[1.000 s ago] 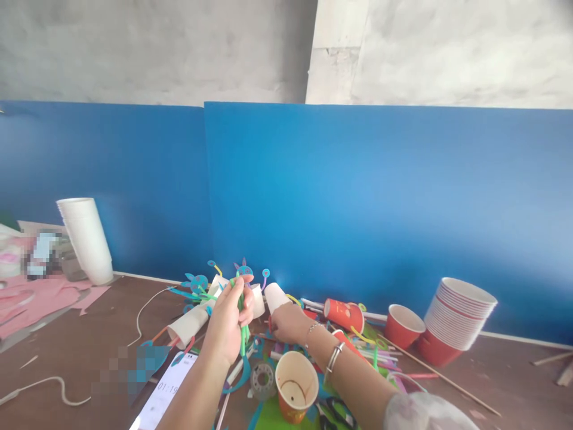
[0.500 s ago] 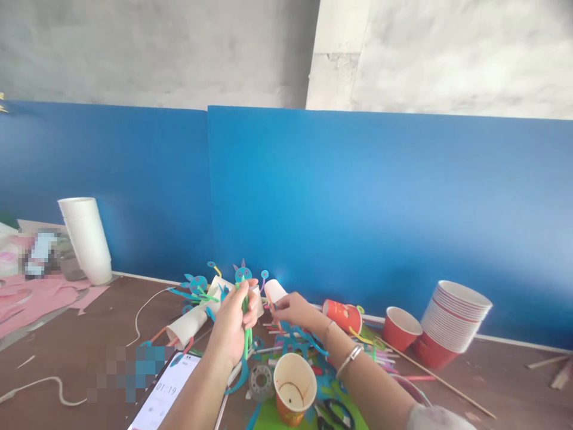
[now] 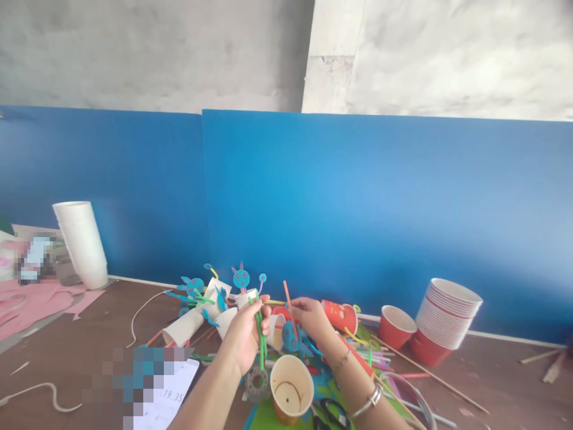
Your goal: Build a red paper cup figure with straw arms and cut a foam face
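Note:
My left hand is closed around several green straws, which point up and down through the fingers. Between the fingertips of my right hand is an orange straw, nearly upright. A blue paper cutout sits just below those fingers; I cannot tell whether it is joined to the straw. Nearer to me stands an open paper cup, with a roll of clear tape at its left. Behind my left hand, a blue animal face on a straw rises from a white cup.
Red paper cups and a tall cup stack stand at the right, a white cup stack at the left. Black-handled scissors lie in front. A phone, a white cable and a thin wooden stick are on the table.
The orange straw in my right hand has come up and stands upright, and that hand has shifted slightly right. My left hand, with the green straws, has moved a little right and down.

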{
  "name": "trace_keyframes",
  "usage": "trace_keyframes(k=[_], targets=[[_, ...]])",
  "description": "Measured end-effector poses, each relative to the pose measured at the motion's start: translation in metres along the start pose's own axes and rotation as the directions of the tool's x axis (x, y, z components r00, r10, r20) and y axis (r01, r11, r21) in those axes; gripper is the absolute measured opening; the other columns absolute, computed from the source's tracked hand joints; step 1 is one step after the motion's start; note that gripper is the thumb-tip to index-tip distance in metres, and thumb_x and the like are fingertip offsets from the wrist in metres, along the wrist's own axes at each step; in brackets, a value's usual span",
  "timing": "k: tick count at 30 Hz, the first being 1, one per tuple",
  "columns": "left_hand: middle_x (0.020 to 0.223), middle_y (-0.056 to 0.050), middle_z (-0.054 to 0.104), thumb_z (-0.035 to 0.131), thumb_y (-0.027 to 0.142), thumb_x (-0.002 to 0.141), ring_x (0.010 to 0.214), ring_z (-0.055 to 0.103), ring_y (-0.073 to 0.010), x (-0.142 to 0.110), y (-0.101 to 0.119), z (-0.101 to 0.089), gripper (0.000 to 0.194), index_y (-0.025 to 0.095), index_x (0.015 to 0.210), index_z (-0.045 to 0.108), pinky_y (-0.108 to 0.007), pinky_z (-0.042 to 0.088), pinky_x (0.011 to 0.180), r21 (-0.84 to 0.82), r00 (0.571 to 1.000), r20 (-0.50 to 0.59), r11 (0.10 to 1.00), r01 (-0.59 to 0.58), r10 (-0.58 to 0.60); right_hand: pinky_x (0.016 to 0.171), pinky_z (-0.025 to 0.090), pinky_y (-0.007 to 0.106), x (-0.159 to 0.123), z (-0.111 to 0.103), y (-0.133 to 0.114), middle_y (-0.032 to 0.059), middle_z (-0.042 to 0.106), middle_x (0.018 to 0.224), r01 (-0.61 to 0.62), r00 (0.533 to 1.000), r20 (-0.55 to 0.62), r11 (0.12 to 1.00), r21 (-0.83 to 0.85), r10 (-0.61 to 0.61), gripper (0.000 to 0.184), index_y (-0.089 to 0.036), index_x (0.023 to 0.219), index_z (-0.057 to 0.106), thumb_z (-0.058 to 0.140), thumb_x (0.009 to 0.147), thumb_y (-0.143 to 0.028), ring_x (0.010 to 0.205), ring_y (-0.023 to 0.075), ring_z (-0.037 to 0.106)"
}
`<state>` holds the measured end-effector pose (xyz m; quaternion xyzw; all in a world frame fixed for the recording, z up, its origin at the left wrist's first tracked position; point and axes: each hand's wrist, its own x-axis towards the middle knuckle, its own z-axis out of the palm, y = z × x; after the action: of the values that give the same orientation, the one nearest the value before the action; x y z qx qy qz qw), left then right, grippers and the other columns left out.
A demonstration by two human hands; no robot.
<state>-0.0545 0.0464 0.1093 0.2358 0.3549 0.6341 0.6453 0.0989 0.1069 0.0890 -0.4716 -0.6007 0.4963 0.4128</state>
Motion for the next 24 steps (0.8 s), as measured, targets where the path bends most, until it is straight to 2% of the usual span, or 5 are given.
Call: trace_keyframes(k=[5, 10, 15, 19, 24], targets=[[0.067, 0.002, 0.050, 0.063, 0.027, 0.079, 0.048, 0.042, -0.0066, 0.001, 0.002, -0.002, 0.020, 0.014, 0.094, 0.059, -0.019, 0.031, 0.047, 0.096, 0.996, 0.005, 0.992, -0.084, 0.084, 0.056, 0.040, 0.029, 0.013, -0.010, 0.007, 0.0009, 0.061, 0.065, 0.147, 0.966, -0.202, 0.985, -0.090, -0.162, 0.021, -0.019, 0.080, 0.062, 0.058, 0.068, -0.035, 0.060, 0.0176, 0.052], [0.072, 0.000, 0.054, 0.053, 0.038, 0.083, 0.050, 0.044, -0.0100, 0.002, 0.006, -0.007, 0.026, 0.017, 0.098, 0.057, -0.022, 0.031, 0.047, 0.427, 0.984, 0.036, 0.888, -0.172, 0.174, 0.070, 0.045, 0.033, 0.020, -0.018, 0.002, 0.0037, 0.064, 0.073, 0.242, 0.926, -0.260, 0.958, -0.152, -0.275, 0.022, -0.019, 0.080, 0.061, 0.057, 0.070, -0.038, 0.073, 0.0212, 0.057], [0.090, -0.005, 0.067, 0.065, 0.026, 0.071, 0.076, 0.060, -0.0209, 0.002, 0.002, -0.015, 0.023, 0.022, 0.094, 0.065, -0.028, 0.041, 0.067, 0.840, 0.966, 0.178, 0.483, -0.248, 0.187, 0.064, 0.050, 0.032, 0.026, -0.022, 0.007, 0.0044, 0.065, 0.071, 0.237, 0.938, -0.226, 0.962, -0.138, -0.263, 0.028, -0.018, 0.083, 0.058, 0.052, 0.073, -0.043, 0.067, 0.0200, 0.062], [0.096, -0.013, 0.072, 0.065, 0.025, 0.073, 0.093, 0.064, -0.0343, 0.003, -0.015, -0.020, 0.050, 0.021, 0.123, 0.059, -0.037, 0.040, 0.079, 0.957, 0.965, 0.219, 0.159, -0.241, 0.145, 0.058, 0.049, 0.029, 0.024, -0.027, 0.012, 0.0032, 0.065, 0.067, 0.220, 0.949, -0.175, 0.949, -0.225, -0.261, 0.027, -0.017, 0.083, 0.061, 0.050, 0.073, -0.039, 0.060, 0.0177, 0.060], [0.086, -0.017, 0.072, 0.054, 0.026, 0.083, 0.085, 0.067, -0.0361, 0.012, -0.022, -0.023, 0.042, 0.014, 0.124, 0.057, -0.036, 0.041, 0.071, 0.984, 0.961, 0.158, 0.043, -0.172, 0.229, 0.058, 0.046, 0.026, 0.017, -0.036, 0.007, 0.0015, 0.068, 0.067, 0.192, 0.966, -0.074, 0.877, -0.441, -0.249, 0.024, -0.016, 0.086, 0.068, 0.051, 0.075, -0.030, 0.061, 0.0166, 0.060]])
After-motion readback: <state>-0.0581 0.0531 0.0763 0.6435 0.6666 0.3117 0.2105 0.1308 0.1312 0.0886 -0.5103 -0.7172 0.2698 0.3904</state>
